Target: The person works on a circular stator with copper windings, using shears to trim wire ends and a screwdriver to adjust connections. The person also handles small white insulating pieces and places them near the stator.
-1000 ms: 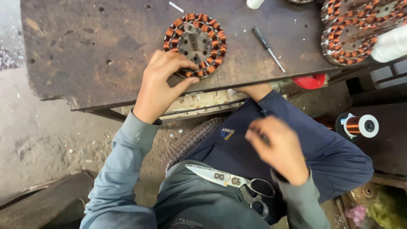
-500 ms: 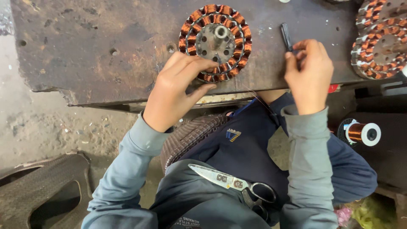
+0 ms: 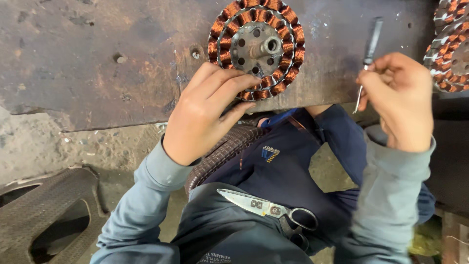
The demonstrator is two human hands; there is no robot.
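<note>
A round motor stator (image 3: 257, 46) with copper windings lies on a worn metal bench (image 3: 97, 58), near its front edge. My left hand (image 3: 207, 110) rests fingers-down on the stator's near rim, steadying it. My right hand (image 3: 398, 95) is raised at the right, shut on a thin screwdriver (image 3: 369, 54) with a dark handle pointing away and its metal tip pointing down toward me. The screwdriver is apart from the stator.
More copper-wound stators (image 3: 449, 44) lie at the bench's right edge. Scissors (image 3: 268, 210) rest on my lap. A dark rubber stool or mat (image 3: 44, 215) sits on the dirt floor at lower left.
My right hand rose from my lap to the bench, took up the screwdriver and lifted it off the surface. My left hand stayed on the stator.
</note>
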